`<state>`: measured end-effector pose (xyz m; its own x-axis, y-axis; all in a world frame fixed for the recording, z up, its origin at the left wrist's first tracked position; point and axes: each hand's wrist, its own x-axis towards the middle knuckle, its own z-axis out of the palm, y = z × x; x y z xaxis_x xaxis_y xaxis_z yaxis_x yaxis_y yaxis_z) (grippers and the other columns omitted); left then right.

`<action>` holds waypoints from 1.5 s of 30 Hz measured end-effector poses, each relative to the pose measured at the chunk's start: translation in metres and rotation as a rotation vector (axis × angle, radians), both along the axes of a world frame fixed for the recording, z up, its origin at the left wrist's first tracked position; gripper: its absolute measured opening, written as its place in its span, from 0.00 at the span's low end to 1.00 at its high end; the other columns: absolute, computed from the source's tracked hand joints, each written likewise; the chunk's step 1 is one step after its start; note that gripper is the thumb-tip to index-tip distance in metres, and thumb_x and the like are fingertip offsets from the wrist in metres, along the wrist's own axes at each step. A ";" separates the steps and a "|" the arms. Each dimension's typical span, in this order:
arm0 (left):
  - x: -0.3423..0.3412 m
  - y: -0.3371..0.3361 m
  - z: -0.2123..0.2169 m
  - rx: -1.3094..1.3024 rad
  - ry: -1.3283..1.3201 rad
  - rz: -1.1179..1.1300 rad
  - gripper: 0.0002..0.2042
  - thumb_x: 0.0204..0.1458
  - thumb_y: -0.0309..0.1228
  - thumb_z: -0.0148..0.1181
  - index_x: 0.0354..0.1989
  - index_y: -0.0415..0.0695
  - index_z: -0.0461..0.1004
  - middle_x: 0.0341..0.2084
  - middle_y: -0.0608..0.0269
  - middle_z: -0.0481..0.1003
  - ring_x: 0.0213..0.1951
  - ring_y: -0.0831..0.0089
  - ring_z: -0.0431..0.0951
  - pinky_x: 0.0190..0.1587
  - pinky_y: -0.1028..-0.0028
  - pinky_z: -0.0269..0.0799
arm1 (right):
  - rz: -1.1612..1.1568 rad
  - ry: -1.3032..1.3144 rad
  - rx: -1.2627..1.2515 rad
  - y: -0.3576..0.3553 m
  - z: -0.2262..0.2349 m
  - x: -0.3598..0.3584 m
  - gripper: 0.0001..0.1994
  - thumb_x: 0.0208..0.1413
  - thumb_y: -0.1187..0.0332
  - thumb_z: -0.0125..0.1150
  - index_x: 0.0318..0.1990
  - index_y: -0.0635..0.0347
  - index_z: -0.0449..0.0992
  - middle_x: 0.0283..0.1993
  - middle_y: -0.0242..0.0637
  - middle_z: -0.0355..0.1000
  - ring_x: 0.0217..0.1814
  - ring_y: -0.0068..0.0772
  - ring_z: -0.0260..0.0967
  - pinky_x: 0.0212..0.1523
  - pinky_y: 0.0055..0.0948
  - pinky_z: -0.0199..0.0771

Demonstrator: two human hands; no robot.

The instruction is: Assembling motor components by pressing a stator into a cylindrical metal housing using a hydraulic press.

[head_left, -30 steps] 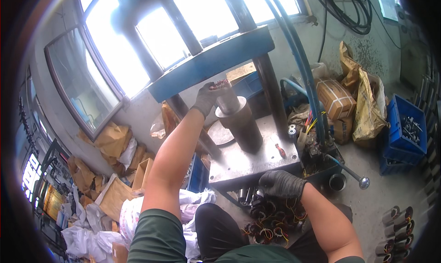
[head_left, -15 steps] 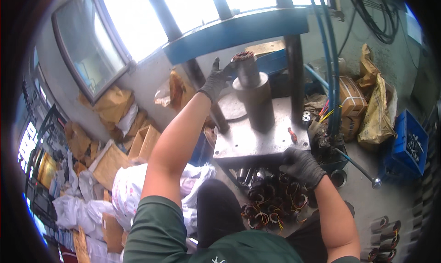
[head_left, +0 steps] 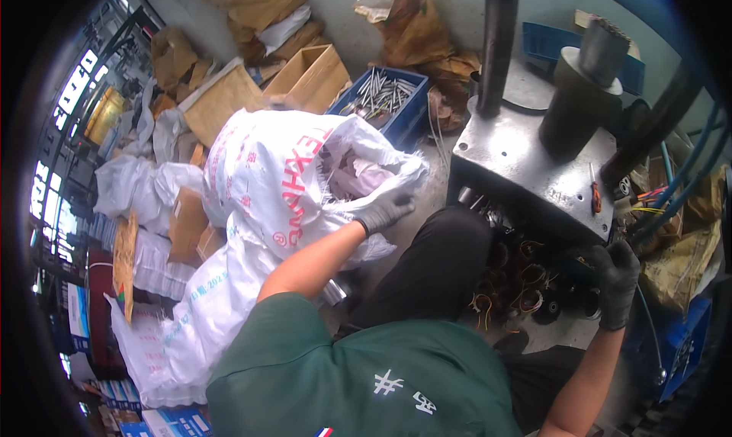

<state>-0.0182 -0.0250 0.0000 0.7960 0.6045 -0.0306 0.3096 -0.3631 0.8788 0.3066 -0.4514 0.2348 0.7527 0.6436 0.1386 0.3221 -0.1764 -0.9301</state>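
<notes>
My left hand [head_left: 387,212], in a dark grey glove, lies at the mouth of a white woven sack [head_left: 263,185], fingers stretched along its rim. Pale crumpled wrapping [head_left: 358,178] shows inside the sack. My right hand [head_left: 619,284], also gloved, hangs by the near right corner of the press table [head_left: 526,162]. Its fingers are loosely bent and apart, with nothing visible in them. A metal cylinder [head_left: 602,52] stands on a wider flanged metal block [head_left: 568,117] on the press table. An orange-handled screwdriver [head_left: 595,197] lies near the table's right side.
Dark motor parts with coloured wires [head_left: 526,284] lie under the press. Behind the sack stand a blue bin of metal shafts [head_left: 381,98] and a wooden box [head_left: 309,78]. A ball-ended lever [head_left: 654,345] sticks out beside my right hand. Steel columns [head_left: 499,40] rise from the table.
My view has swung left and down. My left hand has gone from beside the cylinder to the sack's mouth. The right hand remains near the table's front corner.
</notes>
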 end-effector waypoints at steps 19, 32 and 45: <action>-0.099 0.082 -0.106 0.715 0.832 0.240 0.28 0.65 0.49 0.51 0.72 0.55 0.67 0.66 0.53 0.72 0.66 0.52 0.72 0.66 0.57 0.68 | 0.405 -0.139 -0.075 0.016 -0.027 0.001 0.09 0.61 0.81 0.63 0.48 0.66 0.81 0.53 0.44 0.82 0.67 0.44 0.73 0.68 0.39 0.69; -0.089 0.042 -0.020 0.598 0.543 0.074 0.29 0.63 0.48 0.54 0.71 0.51 0.68 0.67 0.52 0.71 0.66 0.53 0.72 0.67 0.58 0.68 | 0.439 -0.099 0.094 0.019 -0.029 -0.006 0.18 0.62 0.84 0.58 0.58 0.63 0.76 0.68 0.44 0.71 0.63 0.36 0.75 0.66 0.34 0.72; -0.144 0.009 -0.207 0.525 0.702 0.557 0.25 0.56 0.40 0.63 0.61 0.43 0.73 0.56 0.39 0.75 0.57 0.43 0.76 0.60 0.51 0.72 | 0.189 0.142 0.348 0.011 -0.043 0.007 0.19 0.57 0.82 0.64 0.56 0.61 0.76 0.69 0.51 0.70 0.70 0.42 0.70 0.68 0.41 0.74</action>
<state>-0.1620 -0.0157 -0.2068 0.3050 0.9523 -0.0060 0.9318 -0.2971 0.2086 0.3139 -0.4402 0.1916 0.6531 0.7054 0.2755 0.1829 0.2061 -0.9613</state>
